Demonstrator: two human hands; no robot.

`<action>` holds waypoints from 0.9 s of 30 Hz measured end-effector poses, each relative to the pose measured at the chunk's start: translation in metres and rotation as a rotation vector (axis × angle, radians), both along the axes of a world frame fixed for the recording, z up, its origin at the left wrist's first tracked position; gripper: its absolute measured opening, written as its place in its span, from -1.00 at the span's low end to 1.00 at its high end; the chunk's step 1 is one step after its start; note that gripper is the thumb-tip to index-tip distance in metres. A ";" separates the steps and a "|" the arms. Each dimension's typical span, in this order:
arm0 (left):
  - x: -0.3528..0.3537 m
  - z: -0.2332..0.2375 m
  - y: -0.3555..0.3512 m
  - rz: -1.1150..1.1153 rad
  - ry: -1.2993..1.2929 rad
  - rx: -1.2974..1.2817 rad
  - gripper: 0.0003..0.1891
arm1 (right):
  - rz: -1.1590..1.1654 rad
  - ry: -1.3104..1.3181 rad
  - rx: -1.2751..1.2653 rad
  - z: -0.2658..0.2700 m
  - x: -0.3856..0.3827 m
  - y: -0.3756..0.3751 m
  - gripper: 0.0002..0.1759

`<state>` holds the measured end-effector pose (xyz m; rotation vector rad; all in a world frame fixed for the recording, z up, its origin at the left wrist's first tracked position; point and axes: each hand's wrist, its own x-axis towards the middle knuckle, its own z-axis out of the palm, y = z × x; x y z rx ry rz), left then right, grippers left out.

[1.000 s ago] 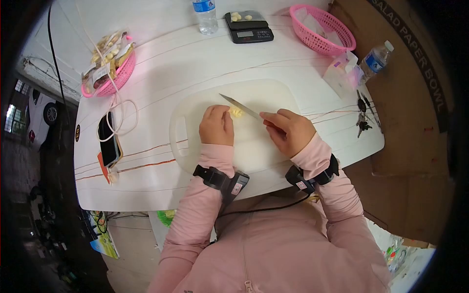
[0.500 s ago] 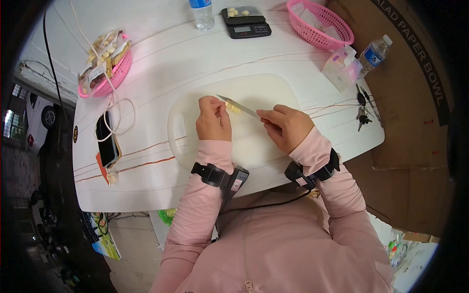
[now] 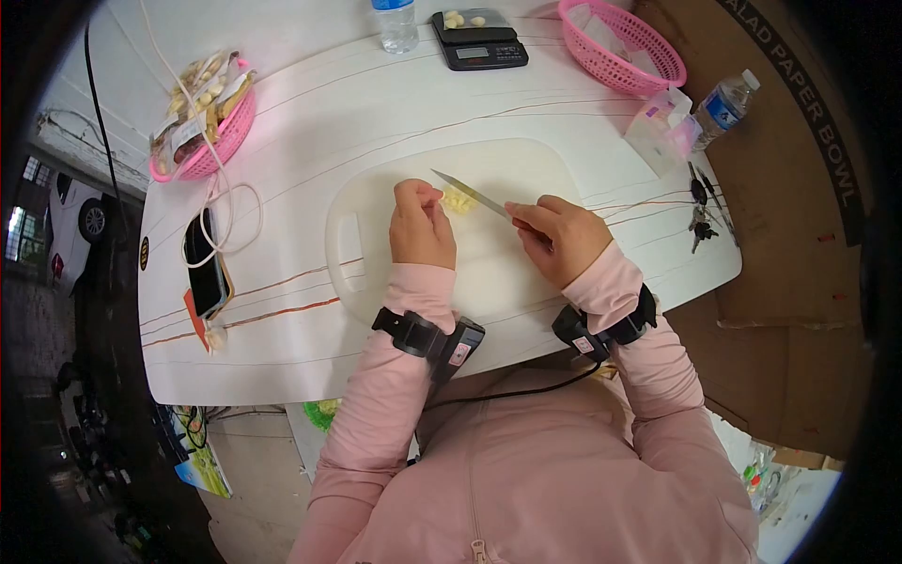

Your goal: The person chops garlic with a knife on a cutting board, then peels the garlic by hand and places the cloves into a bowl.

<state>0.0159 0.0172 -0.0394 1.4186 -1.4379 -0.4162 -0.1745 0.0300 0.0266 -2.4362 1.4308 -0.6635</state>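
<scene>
My right hand (image 3: 564, 242) is closed round the handle of a knife (image 3: 472, 194). Its blade points up and to the left over the cutting board (image 3: 498, 268). Small pale yellow chopped pieces (image 3: 458, 200), which look like garlic, lie in a small heap on the board beside the blade. To the left of the heap, my left hand (image 3: 423, 230) has its fingers curled and pinched together near the pieces; whatever is between the fingertips is hidden. A black strap with a small device sits on each wrist.
At the back stand a black digital scale (image 3: 481, 56) with pale cloves on it and a water bottle (image 3: 398, 30). Pink baskets (image 3: 235, 136) stand left and right. A phone (image 3: 209, 258) with a white cable lies left; keys (image 3: 700, 226), tissues (image 3: 658, 136) and another bottle (image 3: 723, 111) are right.
The knife has shifted slightly right and away from my left fingers, showing more of the chopped pieces. My left hand stays curled and has moved a little right. The view has shifted slightly.
</scene>
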 end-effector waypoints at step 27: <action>0.000 0.004 0.002 0.012 -0.063 -0.009 -0.77 | 0.018 -0.008 0.037 0.002 0.000 0.008 -0.71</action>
